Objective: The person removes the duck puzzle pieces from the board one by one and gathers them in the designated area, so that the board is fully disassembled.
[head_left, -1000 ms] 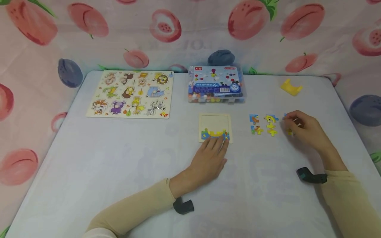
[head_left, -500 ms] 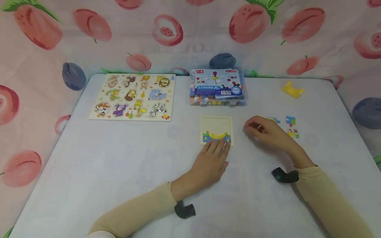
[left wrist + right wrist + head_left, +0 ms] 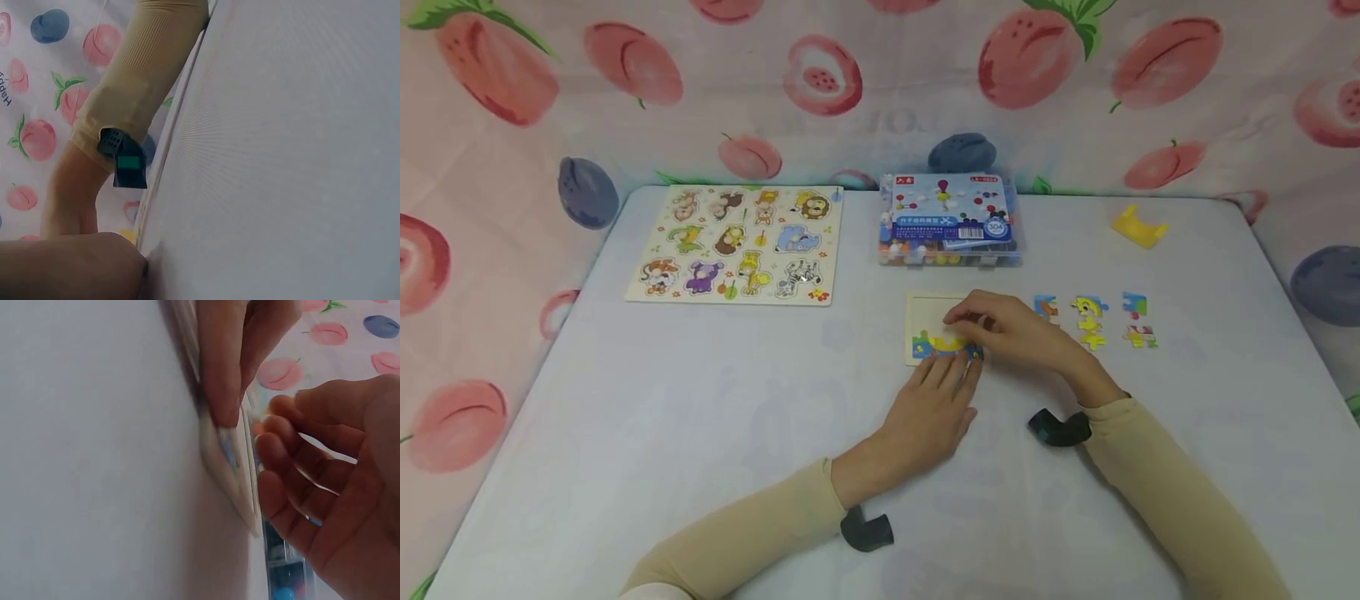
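Observation:
A small square wooden puzzle tray (image 3: 912, 312) has blue, green and yellow pieces (image 3: 920, 344) fitted along its near edge. The outstretched fingers of my left hand (image 3: 925, 412) rest on that near edge. Above the tray's right half is my right hand (image 3: 1018, 333), thumb and index finger brought together. In the right wrist view these fingertips pinch a small puzzle piece (image 3: 258, 428), mostly hidden by the fingers. To the right, several loose puzzle pieces (image 3: 1088, 307) lie in short columns on the table, one partly covered by the right hand.
A wooden animal peg board (image 3: 737, 242) lies at the back left. Behind the tray stands a clear plastic box (image 3: 951, 221) of molecule-model parts. A yellow bracket-shaped thing (image 3: 1138, 227) sits at the back right. A patterned cloth hangs behind the table.
My right hand has moved left from the rightmost loose pieces, past the left column, to over the tray. The left hand stays on the tray's near edge.

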The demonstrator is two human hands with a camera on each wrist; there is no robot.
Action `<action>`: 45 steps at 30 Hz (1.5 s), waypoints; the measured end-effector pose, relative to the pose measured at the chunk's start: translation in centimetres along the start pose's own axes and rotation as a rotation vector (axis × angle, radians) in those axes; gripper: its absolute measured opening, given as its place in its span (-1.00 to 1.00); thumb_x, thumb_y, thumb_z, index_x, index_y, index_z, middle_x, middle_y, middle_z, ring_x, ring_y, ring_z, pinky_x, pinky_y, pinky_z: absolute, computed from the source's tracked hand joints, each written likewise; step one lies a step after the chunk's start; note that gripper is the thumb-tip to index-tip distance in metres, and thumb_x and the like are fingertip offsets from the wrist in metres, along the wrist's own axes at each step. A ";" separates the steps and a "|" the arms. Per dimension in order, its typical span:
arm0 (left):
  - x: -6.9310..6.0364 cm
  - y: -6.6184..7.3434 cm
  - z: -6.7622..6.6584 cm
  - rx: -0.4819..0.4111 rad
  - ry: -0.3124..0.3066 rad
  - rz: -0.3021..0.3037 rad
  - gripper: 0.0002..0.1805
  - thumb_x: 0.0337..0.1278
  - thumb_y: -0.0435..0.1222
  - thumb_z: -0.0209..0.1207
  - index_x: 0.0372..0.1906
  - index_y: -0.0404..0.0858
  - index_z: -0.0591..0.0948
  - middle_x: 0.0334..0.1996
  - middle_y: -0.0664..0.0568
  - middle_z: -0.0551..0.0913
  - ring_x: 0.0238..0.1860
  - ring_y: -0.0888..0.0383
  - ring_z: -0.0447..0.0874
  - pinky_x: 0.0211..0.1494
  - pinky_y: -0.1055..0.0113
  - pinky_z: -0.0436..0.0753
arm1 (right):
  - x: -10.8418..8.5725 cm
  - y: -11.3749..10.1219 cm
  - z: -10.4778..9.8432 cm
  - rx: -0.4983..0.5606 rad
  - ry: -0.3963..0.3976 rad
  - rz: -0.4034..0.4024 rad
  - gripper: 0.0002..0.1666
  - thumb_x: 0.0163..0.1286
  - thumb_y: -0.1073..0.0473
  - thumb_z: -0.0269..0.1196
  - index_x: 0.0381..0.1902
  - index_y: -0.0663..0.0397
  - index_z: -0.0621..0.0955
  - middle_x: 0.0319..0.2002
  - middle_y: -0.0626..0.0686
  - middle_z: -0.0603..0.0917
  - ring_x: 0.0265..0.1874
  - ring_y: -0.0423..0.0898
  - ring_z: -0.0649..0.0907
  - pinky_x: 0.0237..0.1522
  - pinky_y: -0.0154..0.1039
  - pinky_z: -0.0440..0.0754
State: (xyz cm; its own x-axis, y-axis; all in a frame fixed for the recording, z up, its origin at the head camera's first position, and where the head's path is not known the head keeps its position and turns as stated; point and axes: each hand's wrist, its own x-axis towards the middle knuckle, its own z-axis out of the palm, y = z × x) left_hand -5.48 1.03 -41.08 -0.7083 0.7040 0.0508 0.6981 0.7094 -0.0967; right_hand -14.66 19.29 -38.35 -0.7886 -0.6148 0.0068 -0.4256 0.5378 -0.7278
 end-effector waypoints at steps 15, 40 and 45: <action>-0.1 -0.1 0.3 0.028 0.022 0.017 -0.39 0.41 -0.01 -0.22 0.41 -0.26 0.21 0.32 -0.06 0.28 0.31 0.05 0.21 0.41 0.16 0.23 | 2.5 -1.7 1.5 -0.088 -0.137 -0.001 -0.67 0.43 0.22 0.06 0.07 0.12 0.61 -0.16 0.03 0.58 -0.34 -0.16 0.47 -0.24 -0.25 0.47; 0.0 -0.1 0.3 0.026 0.011 0.019 -0.45 0.41 -0.01 -0.22 0.33 -0.23 0.29 0.20 -0.01 0.32 0.23 0.07 0.23 0.41 0.15 0.22 | 2.4 -2.0 2.4 -0.029 -0.063 0.041 -0.83 0.37 0.20 0.16 -0.09 0.06 0.51 -0.21 -0.01 0.58 -0.22 -0.14 0.54 -0.11 -0.21 0.52; -0.1 0.0 0.4 0.025 0.033 0.019 -0.46 0.41 -0.01 -0.21 0.31 -0.22 0.32 0.20 0.00 0.34 0.17 0.08 0.26 0.37 0.17 0.24 | 2.6 -1.9 3.0 0.013 -0.041 0.055 -0.85 0.34 0.21 0.18 -0.13 0.02 0.51 -0.28 -0.04 0.62 -0.31 -0.16 0.56 -0.21 -0.25 0.54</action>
State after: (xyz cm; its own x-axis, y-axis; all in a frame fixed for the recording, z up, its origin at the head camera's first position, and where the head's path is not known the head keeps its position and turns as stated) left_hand -5.45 0.88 -41.48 -0.6908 0.7185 0.0812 0.7085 0.6950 -0.1225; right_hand -14.59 14.92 -39.04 -0.7916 -0.6079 -0.0615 -0.3759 0.5638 -0.7354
